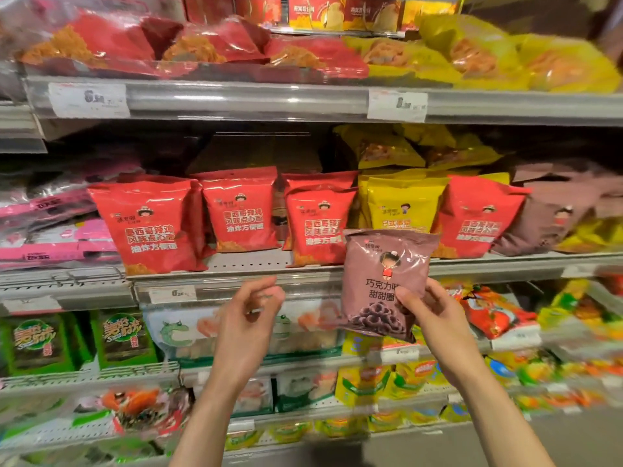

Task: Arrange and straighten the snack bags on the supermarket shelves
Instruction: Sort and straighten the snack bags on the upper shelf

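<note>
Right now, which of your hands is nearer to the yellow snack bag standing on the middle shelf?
The right hand: it holds a brown chocolate ring snack bag just below the yellow snack bag. The left hand is empty, lower and off to its left.

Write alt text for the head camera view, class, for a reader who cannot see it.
A person's right hand holds a brown plastic snack bag printed with chocolate rings in front of a grey metal supermarket shelf lined with upright red snack bags and a yellow one. The left hand hovers beside it, holding nothing.
</note>
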